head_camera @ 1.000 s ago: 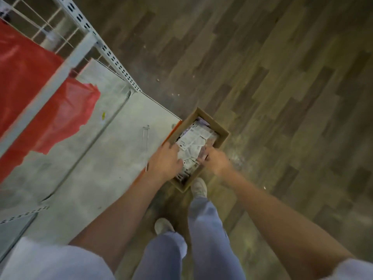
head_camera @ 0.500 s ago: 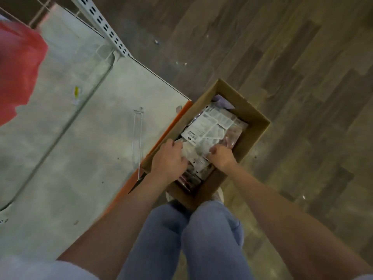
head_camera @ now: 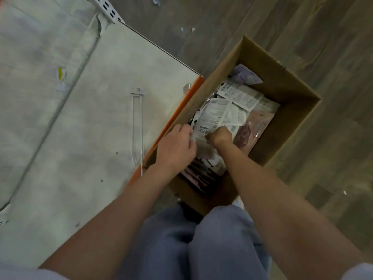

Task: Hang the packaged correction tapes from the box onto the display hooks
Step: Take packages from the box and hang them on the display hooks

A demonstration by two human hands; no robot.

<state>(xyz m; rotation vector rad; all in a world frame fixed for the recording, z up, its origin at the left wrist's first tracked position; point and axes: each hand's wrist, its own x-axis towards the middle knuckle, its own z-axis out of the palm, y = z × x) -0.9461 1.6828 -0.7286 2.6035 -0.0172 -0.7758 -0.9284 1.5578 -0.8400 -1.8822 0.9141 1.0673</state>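
Reaching into the cardboard box (head_camera: 282, 63) at frame centre, both grips are being closed on 1 white packet (head_camera: 207, 126), left hand (head_camera: 176, 146) and right hand (head_camera: 221, 135) flanking it equally near.

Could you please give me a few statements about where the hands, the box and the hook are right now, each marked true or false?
1. Both hands, left hand and right hand, are inside the cardboard box. True.
2. The box is empty. False: packaged correction tapes fill it.
3. A display hook lies on the grey shelf with nothing on it. True.
4. The box stands on the shelf. False: it sits on the wood floor beside it.
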